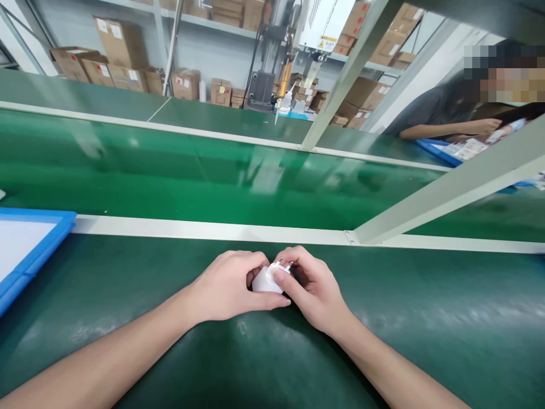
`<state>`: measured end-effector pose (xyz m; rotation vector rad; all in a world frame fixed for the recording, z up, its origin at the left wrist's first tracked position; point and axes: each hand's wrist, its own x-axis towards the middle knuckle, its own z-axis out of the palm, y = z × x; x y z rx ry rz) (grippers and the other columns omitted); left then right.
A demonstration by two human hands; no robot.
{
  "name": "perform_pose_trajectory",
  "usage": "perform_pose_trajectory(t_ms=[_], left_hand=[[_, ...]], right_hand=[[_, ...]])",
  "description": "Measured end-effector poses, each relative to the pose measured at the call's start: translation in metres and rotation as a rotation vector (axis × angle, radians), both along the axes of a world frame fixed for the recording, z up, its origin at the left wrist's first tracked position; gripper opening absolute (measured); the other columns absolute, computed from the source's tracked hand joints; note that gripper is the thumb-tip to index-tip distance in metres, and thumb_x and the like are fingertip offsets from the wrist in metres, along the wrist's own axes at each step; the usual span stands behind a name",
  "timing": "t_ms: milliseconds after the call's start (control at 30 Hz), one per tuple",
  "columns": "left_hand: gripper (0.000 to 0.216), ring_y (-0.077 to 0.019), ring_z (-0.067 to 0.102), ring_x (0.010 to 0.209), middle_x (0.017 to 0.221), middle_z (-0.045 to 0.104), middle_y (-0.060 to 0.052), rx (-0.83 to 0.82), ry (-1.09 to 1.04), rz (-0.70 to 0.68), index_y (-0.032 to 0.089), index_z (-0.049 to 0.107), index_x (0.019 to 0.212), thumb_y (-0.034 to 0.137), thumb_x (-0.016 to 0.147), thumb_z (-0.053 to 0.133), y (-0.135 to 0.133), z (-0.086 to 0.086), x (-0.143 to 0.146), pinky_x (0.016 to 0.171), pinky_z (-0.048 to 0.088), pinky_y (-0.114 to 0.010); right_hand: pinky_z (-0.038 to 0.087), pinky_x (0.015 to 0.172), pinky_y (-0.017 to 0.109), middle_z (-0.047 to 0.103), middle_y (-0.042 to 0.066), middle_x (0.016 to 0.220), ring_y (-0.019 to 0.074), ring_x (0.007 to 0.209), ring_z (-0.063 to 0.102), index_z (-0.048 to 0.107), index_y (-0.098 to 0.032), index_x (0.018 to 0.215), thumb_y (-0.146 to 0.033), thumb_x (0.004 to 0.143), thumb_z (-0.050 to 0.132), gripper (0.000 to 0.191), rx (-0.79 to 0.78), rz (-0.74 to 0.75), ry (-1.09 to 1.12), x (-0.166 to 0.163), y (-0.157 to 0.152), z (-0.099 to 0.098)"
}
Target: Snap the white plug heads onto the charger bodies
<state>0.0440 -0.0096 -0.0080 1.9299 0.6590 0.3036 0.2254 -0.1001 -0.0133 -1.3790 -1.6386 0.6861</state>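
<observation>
Between my two hands is a white plug adapter (264,280), its two metal pins pointing up and away to the right. My left hand (230,284) wraps around its left side, thumb along the near face and fingers behind. From the right, my right hand (313,287) grips the pin end, with the thumb pressed on the white face beside the pins. Parts of the adapter are covered by my fingers. Both hands are low over the dark green work surface (264,363), close to its far edge.
A blue-rimmed tray (38,215) lies at the left. Ahead runs a green conveyor belt (170,187) behind a pale rail (204,228). A slanting metal post (447,184) rises at the right. Across the belt are a machine (260,85), cardboard boxes (123,51) and a person's arm (447,128).
</observation>
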Motion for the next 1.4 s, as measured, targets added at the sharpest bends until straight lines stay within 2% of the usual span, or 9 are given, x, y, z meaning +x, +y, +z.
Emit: perform_pose_trajectory(t_ms=[133,267,467,633,867,1000,1133,1333,1400], left_hand=[[0.044,-0.0105,0.046,0.062,0.068,0.055,0.007,-0.076,0.004,0.0,0.021,0.059,0.077,0.061,0.072,0.077,0.0012,-0.0005,-0.0009,0.054,0.032,-0.024],[0.042,-0.0102,0.046,0.063,0.068,0.056,0.007,-0.08,-0.006,-0.008,0.021,0.062,0.078,0.059,0.071,0.079,0.0028,-0.0009,-0.0007,0.056,0.033,-0.024],[0.041,-0.0108,0.048,0.065,0.071,0.059,0.006,-0.114,-0.002,-0.003,0.022,0.067,0.085,0.059,0.072,0.078,0.0027,-0.0001,-0.0013,0.057,0.035,-0.024],[0.04,-0.0107,0.048,0.065,0.071,0.06,0.006,-0.09,-0.015,0.0,0.022,0.068,0.086,0.057,0.071,0.08,0.0019,-0.0002,-0.0013,0.058,0.035,-0.023],[0.037,-0.0107,0.049,0.066,0.073,0.062,0.006,-0.122,-0.037,-0.005,0.023,0.069,0.087,0.055,0.073,0.08,0.0025,0.0005,-0.0015,0.059,0.036,-0.024],[0.041,-0.0117,0.051,0.068,0.076,0.063,0.006,-0.147,-0.013,-0.013,0.023,0.07,0.092,0.058,0.074,0.078,0.0027,0.0005,-0.002,0.061,0.036,-0.025],[0.041,-0.0123,0.053,0.069,0.077,0.064,0.005,-0.139,-0.009,-0.036,0.021,0.068,0.088,0.059,0.075,0.077,0.0042,0.0006,-0.0019,0.062,0.037,-0.026],[0.041,-0.0122,0.052,0.069,0.077,0.064,0.005,-0.148,-0.02,-0.034,0.023,0.07,0.094,0.059,0.075,0.077,0.0033,-0.0004,-0.0027,0.062,0.038,-0.026],[0.04,-0.0124,0.052,0.07,0.078,0.064,0.005,-0.119,-0.025,-0.038,0.023,0.069,0.094,0.058,0.076,0.077,0.0024,-0.0009,-0.0028,0.061,0.037,-0.026]], right_hand=[[0.04,0.059,0.023,0.058,-0.003,0.081,0.0101,0.064,0.049,0.056,-0.024,0.099,-0.025,0.101,0.058,0.004,0.102,-0.01,-0.097,-0.0008,-0.0004,0.0024],[0.039,0.059,0.024,0.058,-0.003,0.081,0.0103,0.065,0.049,0.055,-0.023,0.099,-0.021,0.099,0.058,0.004,0.224,-0.007,-0.209,-0.0028,-0.001,0.0032],[0.041,0.055,0.021,0.06,-0.004,0.079,0.0098,0.062,0.051,0.055,-0.024,0.098,-0.023,0.1,0.059,0.005,0.126,-0.076,-0.103,-0.0046,-0.0017,0.0007],[0.039,0.057,0.023,0.057,-0.004,0.077,0.0098,0.062,0.048,0.056,-0.023,0.098,-0.019,0.098,0.06,0.006,0.258,-0.034,-0.219,-0.005,-0.0006,0.0034],[0.038,0.057,0.024,0.056,-0.003,0.078,0.0105,0.064,0.048,0.057,-0.024,0.099,-0.018,0.098,0.06,0.006,0.29,-0.045,-0.207,-0.0059,-0.0013,0.0021],[0.042,0.058,0.023,0.058,-0.003,0.08,0.0107,0.064,0.051,0.057,-0.024,0.097,-0.024,0.1,0.06,0.004,0.147,-0.093,-0.03,-0.0079,-0.0008,0.0028],[0.044,0.057,0.023,0.058,-0.003,0.077,0.0109,0.063,0.052,0.056,-0.023,0.091,-0.028,0.101,0.059,0.012,0.033,-0.124,0.113,-0.0091,0.0005,0.0055],[0.04,0.058,0.024,0.056,-0.003,0.078,0.011,0.064,0.049,0.058,-0.024,0.098,-0.021,0.099,0.061,0.004,0.244,-0.076,-0.133,-0.0049,-0.0015,0.005],[0.041,0.057,0.024,0.058,-0.002,0.079,0.0112,0.063,0.05,0.057,-0.023,0.098,-0.021,0.099,0.06,0.003,0.236,-0.084,-0.128,-0.0051,-0.0017,0.0051]])
